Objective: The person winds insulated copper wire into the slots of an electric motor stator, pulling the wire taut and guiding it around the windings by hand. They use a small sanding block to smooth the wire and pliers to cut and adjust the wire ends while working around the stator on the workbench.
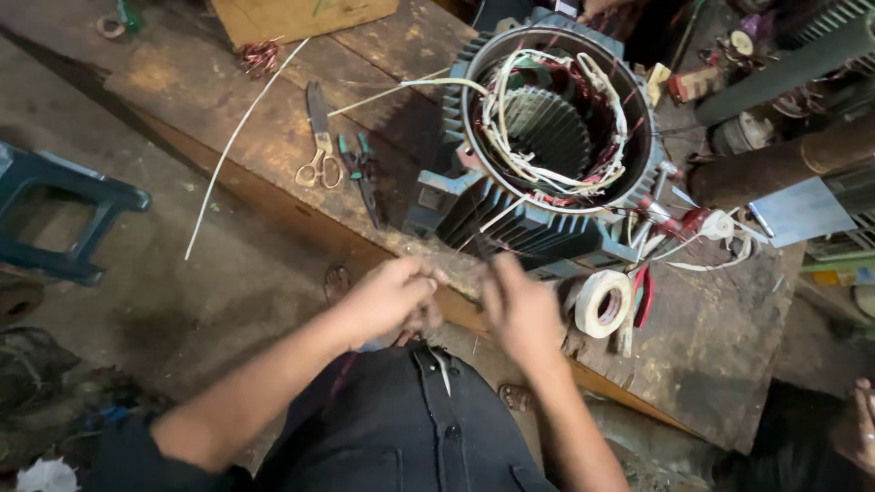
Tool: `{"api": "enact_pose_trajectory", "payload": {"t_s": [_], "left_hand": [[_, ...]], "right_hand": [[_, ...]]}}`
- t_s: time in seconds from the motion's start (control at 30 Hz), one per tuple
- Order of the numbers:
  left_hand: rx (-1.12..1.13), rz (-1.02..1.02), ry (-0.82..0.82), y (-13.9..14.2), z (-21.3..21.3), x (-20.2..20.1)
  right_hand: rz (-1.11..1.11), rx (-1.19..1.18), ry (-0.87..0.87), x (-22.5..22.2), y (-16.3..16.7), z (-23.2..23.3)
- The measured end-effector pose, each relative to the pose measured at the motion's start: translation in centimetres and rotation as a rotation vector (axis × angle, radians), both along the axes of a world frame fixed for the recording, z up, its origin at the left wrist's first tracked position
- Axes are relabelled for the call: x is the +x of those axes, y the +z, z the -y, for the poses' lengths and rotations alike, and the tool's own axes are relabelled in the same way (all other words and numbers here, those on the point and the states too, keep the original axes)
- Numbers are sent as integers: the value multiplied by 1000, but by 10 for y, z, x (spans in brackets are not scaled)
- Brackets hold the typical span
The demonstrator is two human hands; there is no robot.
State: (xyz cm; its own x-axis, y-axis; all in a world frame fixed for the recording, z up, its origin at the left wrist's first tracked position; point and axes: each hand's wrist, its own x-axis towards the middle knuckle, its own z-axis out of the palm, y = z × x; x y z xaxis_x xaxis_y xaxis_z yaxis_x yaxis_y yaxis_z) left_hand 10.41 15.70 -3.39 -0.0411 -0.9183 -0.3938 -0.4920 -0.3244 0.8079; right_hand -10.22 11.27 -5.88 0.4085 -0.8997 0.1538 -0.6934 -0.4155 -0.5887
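Holding both hands close together at the bench's near edge, the person works in the one head view: the left hand (387, 296) is curled nearly closed, the right hand (519, 305) loosely bent and blurred, and whether either pinches something thin cannot be told. At about one o'clock from the hands sits the finned motor stator (547, 137), its core open, copper windings in place and white sleeved leads (510, 150) looped loosely around the bore, not yet tied down. A tape roll (603, 303) lies at three o'clock, just beside the right hand; scissors (319, 146) and pliers (362, 173) rest at eleven o'clock on the wooden bench (273, 137).
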Motion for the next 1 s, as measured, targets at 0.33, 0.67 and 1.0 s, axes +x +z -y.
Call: {"api": "enact_pose_trajectory", "payload": {"t_s": [0.33,0.67,1.0], "left_hand": [[-919,841,-411,25,-10,17],[-831,947,-414,14,-21,4],[-298,-5,-10,1,-5,1]], "right_hand": [[-255,-240,-24,24,-9,-2],[-159,-189,-16,11,-24,0],[110,58,-189,-9,15,-1]]}}
